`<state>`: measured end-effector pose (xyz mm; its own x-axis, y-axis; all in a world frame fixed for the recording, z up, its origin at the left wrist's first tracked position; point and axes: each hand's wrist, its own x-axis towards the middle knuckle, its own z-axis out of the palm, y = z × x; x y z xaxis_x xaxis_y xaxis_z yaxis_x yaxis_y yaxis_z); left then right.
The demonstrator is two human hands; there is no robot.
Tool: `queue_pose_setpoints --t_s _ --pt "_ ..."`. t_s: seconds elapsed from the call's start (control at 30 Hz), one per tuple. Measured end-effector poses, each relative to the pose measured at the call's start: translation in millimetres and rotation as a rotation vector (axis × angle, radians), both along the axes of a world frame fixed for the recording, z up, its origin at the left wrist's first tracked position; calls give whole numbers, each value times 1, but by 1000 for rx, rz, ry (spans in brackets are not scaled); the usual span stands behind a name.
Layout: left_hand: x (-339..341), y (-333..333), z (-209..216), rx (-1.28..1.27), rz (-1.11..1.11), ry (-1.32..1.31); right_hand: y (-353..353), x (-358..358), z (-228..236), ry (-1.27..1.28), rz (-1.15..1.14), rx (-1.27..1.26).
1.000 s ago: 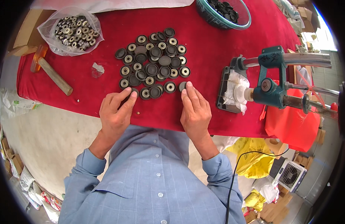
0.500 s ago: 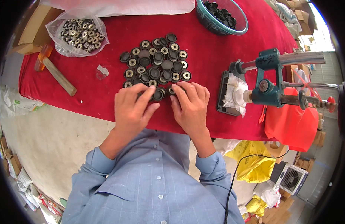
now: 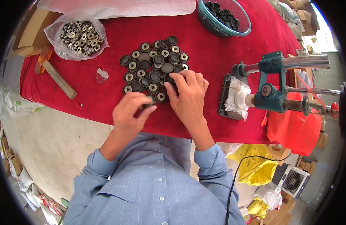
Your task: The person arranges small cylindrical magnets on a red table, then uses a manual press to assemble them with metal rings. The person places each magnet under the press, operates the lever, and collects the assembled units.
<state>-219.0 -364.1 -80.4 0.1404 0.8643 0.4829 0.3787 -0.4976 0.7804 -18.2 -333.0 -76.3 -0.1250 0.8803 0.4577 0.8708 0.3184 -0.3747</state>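
Note:
A cluster of round black caps (image 3: 155, 76), several with steel bearings (image 3: 128, 77) seated in them, lies on the red cloth in front of me. My left hand (image 3: 128, 112) is at the near edge of the cluster, pinching a small black cap (image 3: 147, 105) between thumb and fingertips, lifted and tilted. At the cluster's right side, my right hand (image 3: 189, 95) has its thumb and index finger closed around another black cap (image 3: 168, 79). The fingers hide part of that cap and the pieces beside it.
A clear bag of bearings (image 3: 83, 37) and a wooden-handled hammer (image 3: 59, 79) are on the left. At the back stands a teal bowl of black caps (image 3: 222, 27). A green hand press (image 3: 270, 90) stands at the right, near a red bag (image 3: 292, 131).
My left hand has drawn slightly down toward me and now holds a cap. My right hand has moved up and left onto the right side of the cluster.

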Motion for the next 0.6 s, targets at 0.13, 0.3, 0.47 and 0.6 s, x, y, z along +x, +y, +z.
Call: queue_pose_setpoints --t_s 0.13,0.3,0.47,0.6 --pt "-18 3 8 55 121 25 3 -5 -1 24 -37 -32" --pt "-17 -2 -9 100 44 77 3 -6 0 108 12 -55" --pt "-13 3 -13 186 12 260 -7 6 6 334 43 -37" --pt "-14 1 -18 199 12 358 -24 17 8 293 7 -33"
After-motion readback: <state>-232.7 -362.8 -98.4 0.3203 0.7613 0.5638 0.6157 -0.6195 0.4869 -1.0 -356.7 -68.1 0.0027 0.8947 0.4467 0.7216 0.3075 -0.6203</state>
